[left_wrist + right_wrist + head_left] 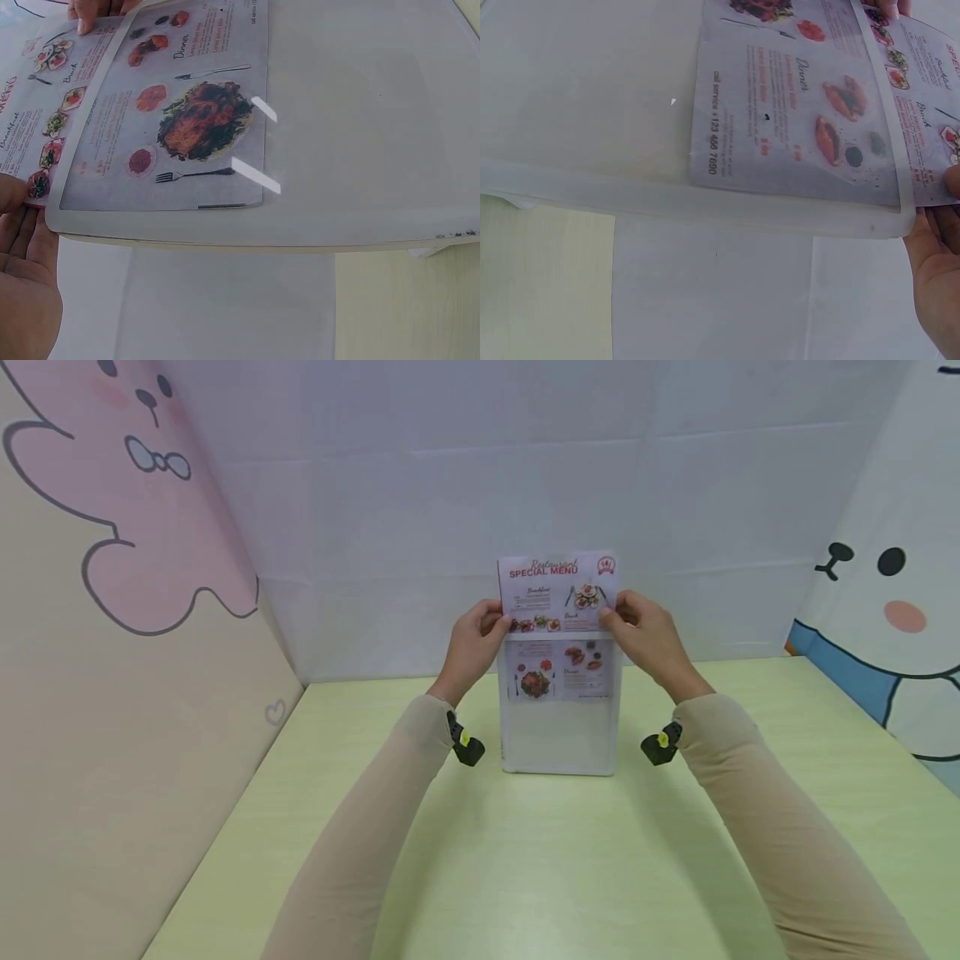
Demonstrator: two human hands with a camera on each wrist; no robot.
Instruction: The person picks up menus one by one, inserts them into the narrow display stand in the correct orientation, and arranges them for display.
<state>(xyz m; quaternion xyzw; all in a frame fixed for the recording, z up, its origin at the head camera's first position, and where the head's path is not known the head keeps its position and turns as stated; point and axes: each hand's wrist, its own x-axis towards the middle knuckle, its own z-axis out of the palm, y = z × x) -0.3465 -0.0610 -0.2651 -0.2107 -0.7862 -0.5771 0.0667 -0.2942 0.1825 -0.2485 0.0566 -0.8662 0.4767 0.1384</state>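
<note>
The menu sheet (558, 595) sits partly inside the clear upright holder (558, 739), its top part above the rim. My left hand (472, 647) pinches its left edge, my right hand (651, 639) its right. Below lies the bench (540, 868); a white backdrop (450, 510) rises at the far side.

In the head view, one holder (558, 739) is marking the dial's centre; around it I am counting one menu sheet (558, 602) at twelve o'clock, two hands (left hand (472, 643) at ten, right hand (648, 639) at two), two wrist cameras (468, 747) (660, 747) at eight and four, one table (525, 860) at six, and two cartoon animals (161, 518) (922, 581) at ten and two.
</note>
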